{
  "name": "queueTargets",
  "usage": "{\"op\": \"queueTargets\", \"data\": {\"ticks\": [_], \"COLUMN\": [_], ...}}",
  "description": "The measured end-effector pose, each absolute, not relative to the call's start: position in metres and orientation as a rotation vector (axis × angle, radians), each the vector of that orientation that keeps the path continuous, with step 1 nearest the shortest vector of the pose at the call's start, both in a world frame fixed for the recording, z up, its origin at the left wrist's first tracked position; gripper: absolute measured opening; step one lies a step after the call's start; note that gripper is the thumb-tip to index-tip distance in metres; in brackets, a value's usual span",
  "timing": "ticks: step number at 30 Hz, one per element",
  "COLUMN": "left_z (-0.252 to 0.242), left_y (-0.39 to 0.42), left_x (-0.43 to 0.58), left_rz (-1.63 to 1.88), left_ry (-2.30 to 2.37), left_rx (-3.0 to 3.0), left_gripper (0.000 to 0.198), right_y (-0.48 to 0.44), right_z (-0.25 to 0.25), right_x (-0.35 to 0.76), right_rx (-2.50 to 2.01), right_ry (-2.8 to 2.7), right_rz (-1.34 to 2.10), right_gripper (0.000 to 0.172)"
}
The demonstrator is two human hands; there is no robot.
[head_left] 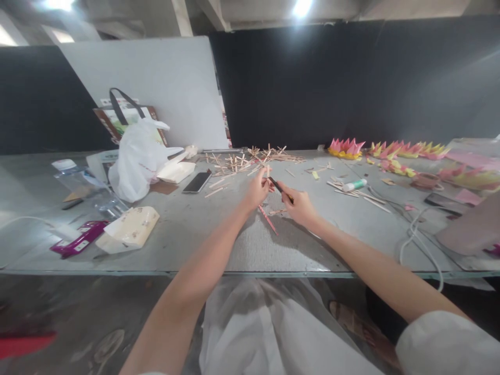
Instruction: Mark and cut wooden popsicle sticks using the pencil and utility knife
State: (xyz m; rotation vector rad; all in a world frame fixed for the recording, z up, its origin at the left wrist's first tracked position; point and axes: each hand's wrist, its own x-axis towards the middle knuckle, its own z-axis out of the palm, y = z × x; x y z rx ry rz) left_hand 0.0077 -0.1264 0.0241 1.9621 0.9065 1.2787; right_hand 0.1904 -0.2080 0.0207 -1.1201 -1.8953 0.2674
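My left hand (257, 190) is raised over the grey table (219, 245), fingers pinched on a thin wooden stick (267, 169). My right hand (300, 207) is closed round a dark pen-like tool (280, 188) whose tip points toward the stick at the left fingers. A pink stick (267, 220) lies on the table just below both hands. Behind them is a pile of several loose wooden sticks (250, 157).
A black phone (197, 182), white plastic bag (137, 156), tissue pack (130, 227) and purple item (78, 240) lie on the left. A glue tube (354, 184), pink-and-yellow folded paper shapes (346, 148), a white cable (420, 245) and another phone (441, 201) are on the right.
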Motion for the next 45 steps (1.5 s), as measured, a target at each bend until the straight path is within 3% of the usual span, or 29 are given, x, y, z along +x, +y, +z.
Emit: {"op": "queueTargets", "data": {"ticks": [14,28,35,42,45], "left_z": [0.024,0.014,0.010,0.002,-0.001], "left_y": [-0.133,-0.125,-0.128,-0.124,-0.125], "left_x": [0.010,0.018,0.019,0.019,0.020], "left_rz": [1.185,1.409,1.342,1.327,1.300], "left_ry": [1.079,0.895,0.946,0.942,0.968], "left_rx": [2.079,1.801,1.715,1.716,1.724], "left_gripper": [0.043,0.043,0.045,0.045,0.043], "right_y": [-0.209,-0.214,-0.198,-0.205,-0.201], "right_z": [0.027,0.044,0.089,0.057,0.069], "right_x": [0.193,0.186,0.193,0.185,0.187], "right_rx": [-1.214,-1.270,-1.337,-1.366,-1.389], "right_ry": [-1.918,-2.012,-2.183,-2.068,-2.117], "right_rz": [0.315,0.238,0.373,0.355,0.376], "right_gripper": [0.056,0.058,0.042,0.045,0.040]}}
